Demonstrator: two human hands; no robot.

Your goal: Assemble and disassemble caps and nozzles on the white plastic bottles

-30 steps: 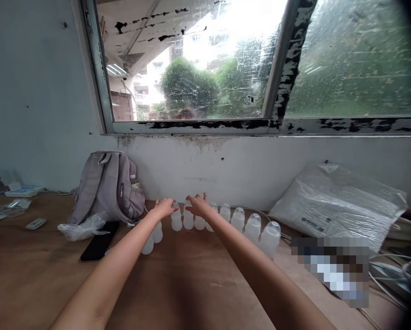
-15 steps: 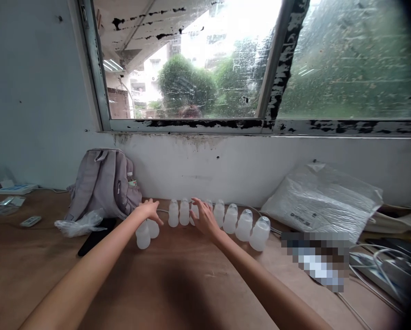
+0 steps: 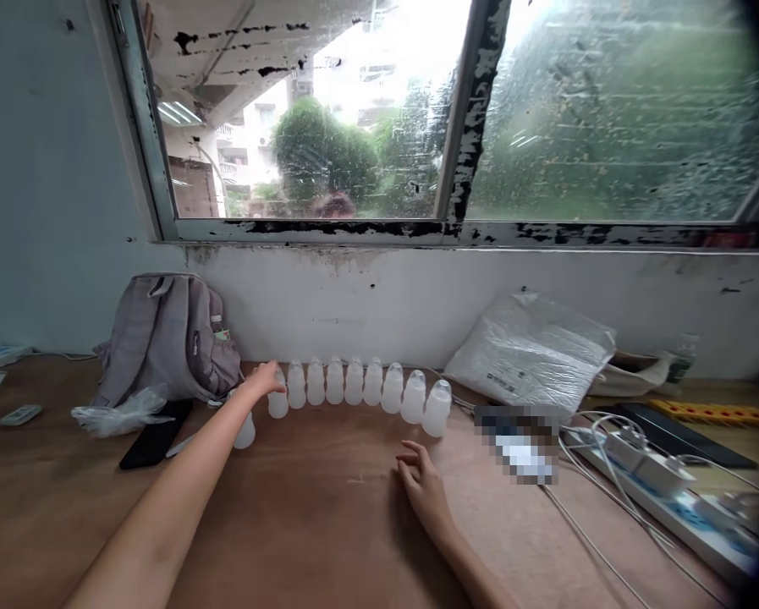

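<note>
Several frosted white baby bottles with clear domed caps stand upright in a curved row, among them a middle bottle [image 3: 334, 382] and the right end bottle [image 3: 438, 410]. At the row's left end, my left hand [image 3: 266, 378] has its fingers around the cap of a baby bottle [image 3: 278, 403], whose base appears to be on the table. Another bottle [image 3: 245, 433] stands nearer to me, partly hidden by my left forearm. My right hand [image 3: 425, 482] is in front of the row's right end, fingers loosely bent and apart, holding nothing.
Left of the bottles are a grey backpack [image 3: 163, 338], a crumpled plastic bag [image 3: 122, 412] and a black phone-like slab [image 3: 154, 440]. To the right lie a plastic-wrapped package [image 3: 531, 351], a power strip [image 3: 690, 507] and loose cables. The wall and window stand behind.
My left hand has brought a bottle from beside the nearer one to the row's left end. My right hand has drawn back from the row, toward me and right. The view has turned right.
</note>
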